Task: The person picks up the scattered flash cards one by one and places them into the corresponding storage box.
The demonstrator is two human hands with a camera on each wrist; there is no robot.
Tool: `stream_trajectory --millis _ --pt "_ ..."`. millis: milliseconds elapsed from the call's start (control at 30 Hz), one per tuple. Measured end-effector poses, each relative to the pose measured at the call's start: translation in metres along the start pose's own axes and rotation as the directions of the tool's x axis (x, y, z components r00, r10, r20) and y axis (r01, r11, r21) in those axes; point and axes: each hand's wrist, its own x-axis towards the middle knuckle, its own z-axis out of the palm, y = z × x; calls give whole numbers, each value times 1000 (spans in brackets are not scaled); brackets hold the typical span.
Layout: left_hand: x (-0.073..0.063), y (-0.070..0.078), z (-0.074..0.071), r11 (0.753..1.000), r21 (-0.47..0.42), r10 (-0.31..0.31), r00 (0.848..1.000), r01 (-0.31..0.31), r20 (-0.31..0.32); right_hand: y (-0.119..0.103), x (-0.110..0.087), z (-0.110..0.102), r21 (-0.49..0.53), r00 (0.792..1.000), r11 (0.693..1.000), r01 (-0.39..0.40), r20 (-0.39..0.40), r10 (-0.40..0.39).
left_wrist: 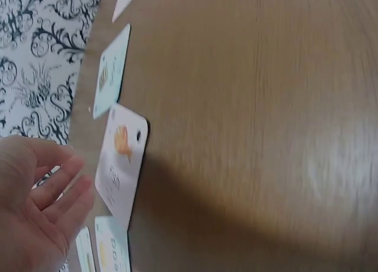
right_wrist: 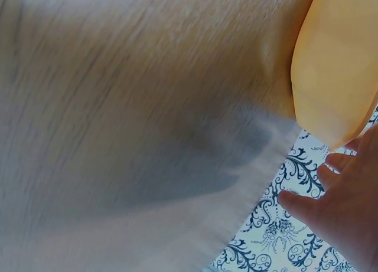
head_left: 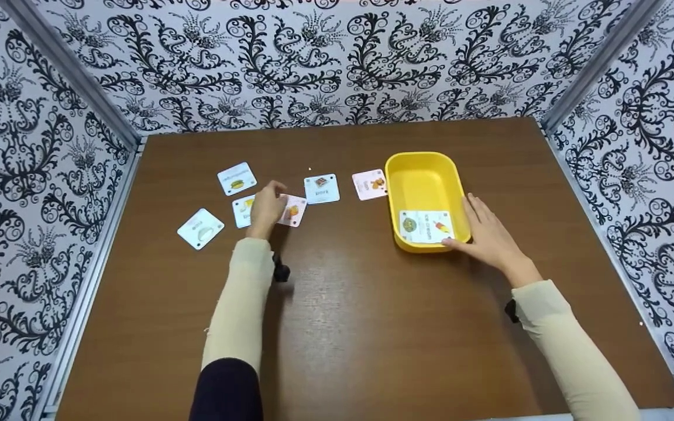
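Observation:
My left hand hovers over a group of picture cards, its fingers loosely bent with nothing between them. Just beside the fingertips lies a pink card with an orange picture; the left wrist view shows this pink card lying apart from the fingers. A pale card is partly hidden under the hand. My right hand rests against the right side of a yellow plastic tray, fingers extended along the rim, thumb at the near corner. Inside the tray is an "ice cream" card.
A blue "pork" card and another pink card lie between the left hand and the tray. Farther left are a burger card and a white card. Patterned panels wall the brown table at the back and sides.

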Motion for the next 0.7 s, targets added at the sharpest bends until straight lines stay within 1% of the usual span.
stream_trajectory --millis 100,200,267,333,433,600,700 --pt "0 -6 -2 994 105 10 999 -15 42 0 0 0 3 1000 1000 -7 3 7" --pt "0 -11 0 976 213 28 995 -48 96 0 1 0 4 1000 1000 -13 8 13" --pt "0 -13 1 964 258 30 991 -63 128 0 1 0 7 1000 1000 -17 15 17" --pt "-1 -14 1 958 278 25 989 -65 148 0 1 0 8 1000 1000 -25 15 25" --pt "-2 -13 1 949 307 24 987 -72 157 0 1 0 11 999 999 -35 16 35" --pt "-3 -10 -1 918 380 58 985 -117 163 0 2 1 9 1000 1000 -17 10 16" --pt "-4 -8 -1 908 401 59 984 -124 171 0 2 1 8 1000 1000 -7 7 6"
